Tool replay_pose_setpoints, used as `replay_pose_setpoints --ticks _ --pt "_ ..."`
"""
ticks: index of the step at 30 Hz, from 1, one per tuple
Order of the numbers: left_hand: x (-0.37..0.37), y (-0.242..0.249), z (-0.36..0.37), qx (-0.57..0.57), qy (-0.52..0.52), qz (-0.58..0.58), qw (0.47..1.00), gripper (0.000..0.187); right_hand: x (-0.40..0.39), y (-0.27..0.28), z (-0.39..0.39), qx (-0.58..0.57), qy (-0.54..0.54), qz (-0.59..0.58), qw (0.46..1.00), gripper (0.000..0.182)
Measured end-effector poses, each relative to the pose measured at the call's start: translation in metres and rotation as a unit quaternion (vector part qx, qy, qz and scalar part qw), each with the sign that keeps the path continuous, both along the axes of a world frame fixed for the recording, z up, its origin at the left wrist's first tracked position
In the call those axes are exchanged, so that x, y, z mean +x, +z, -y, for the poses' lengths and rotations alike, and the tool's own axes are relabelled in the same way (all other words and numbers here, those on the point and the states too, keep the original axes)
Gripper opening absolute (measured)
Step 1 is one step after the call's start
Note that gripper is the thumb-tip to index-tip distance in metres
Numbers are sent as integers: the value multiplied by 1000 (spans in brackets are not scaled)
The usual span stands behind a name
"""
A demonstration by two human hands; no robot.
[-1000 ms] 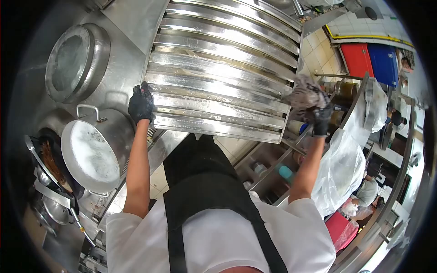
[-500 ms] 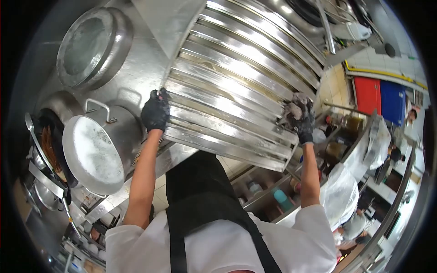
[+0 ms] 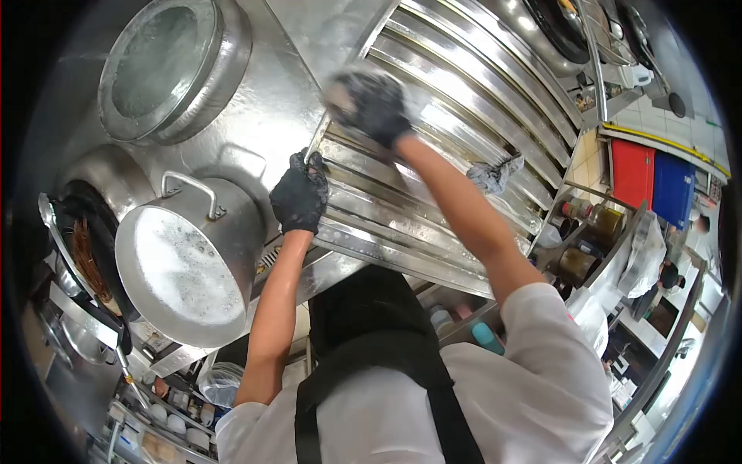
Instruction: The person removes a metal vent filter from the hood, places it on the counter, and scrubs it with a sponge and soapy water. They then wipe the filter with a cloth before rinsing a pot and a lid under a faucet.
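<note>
Gloved hands on a wet slatted panel in a steel kitchen

A slatted metal panel (image 3: pixel 475 116) fills the upper centre of the frame, lying tilted across it, its ridges shiny and wet. The left hand (image 3: pixel 300 193), in a black glove, has its fingers closed round the panel's left edge. The right hand (image 3: pixel 379 108), also gloved, is over the panel's upper left part; it is blurred, so whether its fingers are spread or pinching something cannot be told. A crumpled grey cloth (image 3: pixel 498 175) rests on the slats right of centre.

Smooth, scratched steel worktop (image 3: pixel 282 100) spreads across the upper left, bearing a large round metal vessel (image 3: pixel 236 77). Below that, a two-handled pot (image 3: pixel 246 213) holds white suds (image 3: pixel 182 267).

Toward the right are a red panel (image 3: pixel 632 172) and a blue panel (image 3: pixel 672 185) side by side, under a yellow pipe (image 3: pixel 665 141). Shelving below them holds jars (image 3: pixel 578 265); at the far right, another person (image 3: pixel 669 275) appears small.
</note>
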State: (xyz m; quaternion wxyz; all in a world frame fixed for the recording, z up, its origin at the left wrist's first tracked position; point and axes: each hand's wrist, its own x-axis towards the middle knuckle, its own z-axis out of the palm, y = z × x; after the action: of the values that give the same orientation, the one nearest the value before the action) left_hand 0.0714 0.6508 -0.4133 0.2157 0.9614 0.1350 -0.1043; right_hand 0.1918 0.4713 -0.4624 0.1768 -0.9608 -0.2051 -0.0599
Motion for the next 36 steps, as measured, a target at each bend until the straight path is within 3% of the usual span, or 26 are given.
replay_pose_setpoints --ticks 1,3,5,6,7,8,9,10,11,13,15,17,18,21,22,24,25,26,29,30,34,36 --pt "-3 -5 -3 4 -16 -3 1000 30 11 -31 -19 42 -16 35 998 67" --pt "8 -12 -15 7 -16 -13 1000 34 21 76 -32 50 -25 -211 976 62" --pt "11 2 -16 -11 1 -38 999 44 -5 55 -8 66 -25 -154 986 53" --pt "11 4 -15 -11 2 -36 999 44 -26 33 18 -7 -27 27 999 50" --pt "11 5 -15 6 3 -31 1000 43 -45 26 44 -78 -32 205 975 47" --pt "8 6 -14 22 3 -28 999 41 -63 49 71 -60 -87 19 994 50" --pt "8 9 -10 22 18 -25 999 42 -80 78 102 -41 -137 -165 976 52" --pt "5 6 -10 16 12 -21 1000 42 -100 87 134 -83 -141 -195 967 55" --pt "4 5 -13 13 7 -12 1000 42 -116 94 167 -122 -143 -219 958 57" --pt "5 15 -11 33 21 -44 998 45 -158 75 250 -84 -88 -120 985 59" --pt "5 15 -8 43 21 -52 998 50 -182 119 291 -36 -95 -173 980 61" --pt "4 7 -7 50 23 -43 998 52 -196 146 314 98 -62 -157 981 67" --pt "5 2 -9 57 20 -41 997 54 -209 124 338 231 -81 -174 954 73" --pt "4 -8 -14 47 1 -20 999 56 -238 113 374 153 -135 -203 958 78" --pt "2 -6 -9 47 2 -21 999 56 -247 98 384 183 -180 -262 930 83" --pt "4 4 -5 58 18 -38 997 56 -259 78 393 150 -151 -227 951 85" --pt "4 8 -4 58 21 -42 997 56 -262 73 395 115 -119 -191 968 86" --pt "5 11 0 59 35 -46 997 56 -260 86 379 108 -190 -280 935 88" --pt "9 5 2 63 47 -57 995 55 -226 90 331 91 -162 -246 951 85" --pt "10 1 1 69 49 -63 994 54 -205 110 295 93 -190 -284 935 82" --pt "10 0 -3 82 34 -66 994 47 -128 78 200 -20 -121 -290 949 79" --pt "14 5 -2 85 40 -86 992 44 -91 51 154 -94 -46 -127 986 79"
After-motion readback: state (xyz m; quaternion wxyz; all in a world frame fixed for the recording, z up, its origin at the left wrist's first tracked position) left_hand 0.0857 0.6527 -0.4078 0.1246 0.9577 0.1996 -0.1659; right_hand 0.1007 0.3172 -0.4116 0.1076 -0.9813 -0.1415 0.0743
